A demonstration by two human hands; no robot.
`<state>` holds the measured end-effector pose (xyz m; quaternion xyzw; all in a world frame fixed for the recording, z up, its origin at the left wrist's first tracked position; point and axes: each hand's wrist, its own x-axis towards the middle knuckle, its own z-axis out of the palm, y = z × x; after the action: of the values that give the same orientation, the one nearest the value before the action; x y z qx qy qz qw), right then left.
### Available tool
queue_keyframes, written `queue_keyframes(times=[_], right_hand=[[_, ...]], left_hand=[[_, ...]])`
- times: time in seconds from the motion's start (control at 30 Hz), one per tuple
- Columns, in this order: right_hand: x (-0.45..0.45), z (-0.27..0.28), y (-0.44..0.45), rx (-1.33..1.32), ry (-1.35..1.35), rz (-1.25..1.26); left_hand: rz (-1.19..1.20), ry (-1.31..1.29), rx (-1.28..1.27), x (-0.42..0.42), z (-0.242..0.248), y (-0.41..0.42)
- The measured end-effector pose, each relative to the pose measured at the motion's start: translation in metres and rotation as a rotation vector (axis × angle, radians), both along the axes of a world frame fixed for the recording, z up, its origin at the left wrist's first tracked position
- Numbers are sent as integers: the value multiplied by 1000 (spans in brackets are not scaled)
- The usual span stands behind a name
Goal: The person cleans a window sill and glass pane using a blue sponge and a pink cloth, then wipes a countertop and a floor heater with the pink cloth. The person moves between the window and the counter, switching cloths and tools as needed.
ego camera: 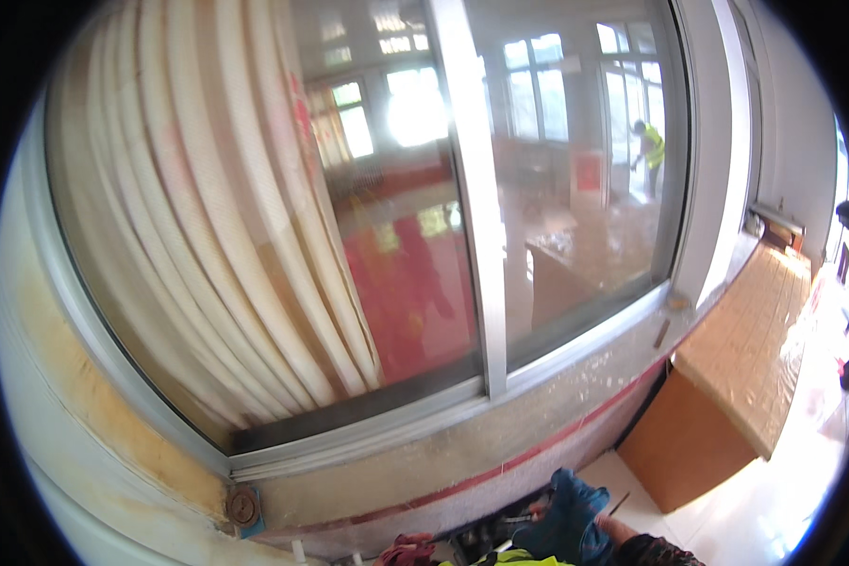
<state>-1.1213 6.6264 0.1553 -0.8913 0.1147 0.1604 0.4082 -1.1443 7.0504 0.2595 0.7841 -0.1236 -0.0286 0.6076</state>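
My right hand (612, 530) is low in the view, its fingers closed on a bunched blue cloth (573, 520). A thin dark stick (619, 503) shows just beyond that hand. At the cloth's left edge is a small skin-toned patch, perhaps fingers of my left hand (538, 510); its grip is hidden. A dark red cloth or sleeve (407, 550) lies further left at the bottom rim. Before me stands a sliding window with a silver metal frame (495, 339), above a stone sill (424, 449).
A brown wooden cabinet (686, 439) stands against the wall at right. Cream curtains (233, 212) hang behind the left pane. A round brown object (243, 506) sits at the sill's left end. The glass shows a person in a yellow vest (652, 147), apparently reflected.
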Motion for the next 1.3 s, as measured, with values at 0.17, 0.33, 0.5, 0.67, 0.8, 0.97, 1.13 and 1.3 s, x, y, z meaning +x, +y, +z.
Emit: queue_keyframes(times=[0.17, 0.33, 0.5, 0.67, 0.8, 0.97, 1.13, 1.3], right_hand=[[17, -74, 45, -144, 202, 352], [32, -74, 79, -70, 255, 532], [127, 93, 74, 497, -243, 316], [199, 255, 111, -157, -748, 447], [224, 353, 149, -36, -1583, 346], [267, 472, 168, -84, -2085, 28], [337, 528, 181, -400, -2176, -2], [374, 415, 211, -407, -1903, 0]], left_hand=[[90, -77, 1, -6, -7, 37], [177, -2, -111, -11, -22, 57], [189, 106, -156, -16, -29, 62], [257, 38, -136, -20, -19, 56], [278, 93, -149, -7, -8, 58], [294, 144, -151, -4, -5, 71], [291, 177, -157, -1, -1, 87], [305, 184, -157, 10, 7, 99]])
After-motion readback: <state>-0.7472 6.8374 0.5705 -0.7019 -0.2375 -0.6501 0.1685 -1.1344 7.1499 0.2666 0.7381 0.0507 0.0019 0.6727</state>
